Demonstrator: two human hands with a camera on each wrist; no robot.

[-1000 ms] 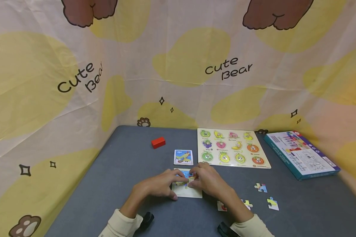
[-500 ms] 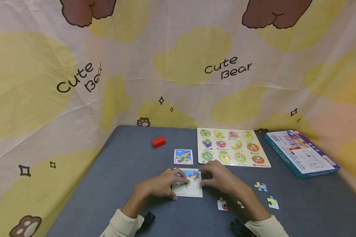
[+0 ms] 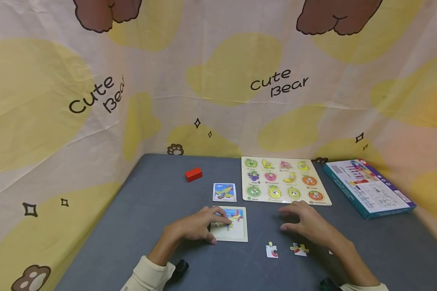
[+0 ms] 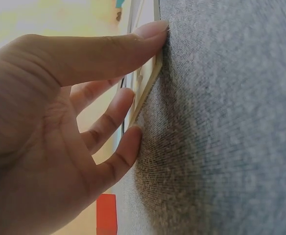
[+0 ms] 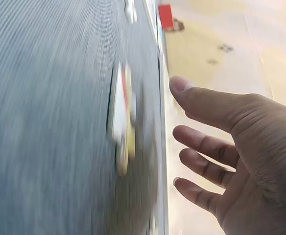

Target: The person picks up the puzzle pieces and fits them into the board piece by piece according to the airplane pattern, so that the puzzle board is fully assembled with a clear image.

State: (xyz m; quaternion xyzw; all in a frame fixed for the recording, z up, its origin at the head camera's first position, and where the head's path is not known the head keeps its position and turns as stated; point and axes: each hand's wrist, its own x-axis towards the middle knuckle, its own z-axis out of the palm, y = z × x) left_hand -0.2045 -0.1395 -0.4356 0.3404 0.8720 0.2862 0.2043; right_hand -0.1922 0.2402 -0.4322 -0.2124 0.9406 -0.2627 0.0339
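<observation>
My left hand [image 3: 194, 226] rests at the left side of a square jigsaw tray [image 3: 240, 235]. Its thumb touches the tray's near left edge, and fingers reach over onto joined pieces of an airplane picture [image 3: 236, 214]. The tray's lower right part shows bare board. My right hand [image 3: 311, 224] hovers right of the tray, fingers loosely bent and apart, holding nothing. Below it lie loose jigsaw pieces: one with red [image 3: 272, 251] and a yellow one [image 3: 300, 249]. A blurred piece [image 5: 119, 110] appears beside the hand in the right wrist view. The right arm covers other pieces.
A picture card of an airplane [image 3: 224, 192] lies just beyond the tray. Behind are a red block [image 3: 194, 174], a fruit board [image 3: 260, 197] and, at right, a flat box [image 3: 386, 202]. A printed cloth [image 3: 218, 81] hangs around the grey table [image 3: 160, 190].
My right hand has left the tray and moved rightward over the loose pieces, uncovering the tray's right side. The left hand has stayed in place.
</observation>
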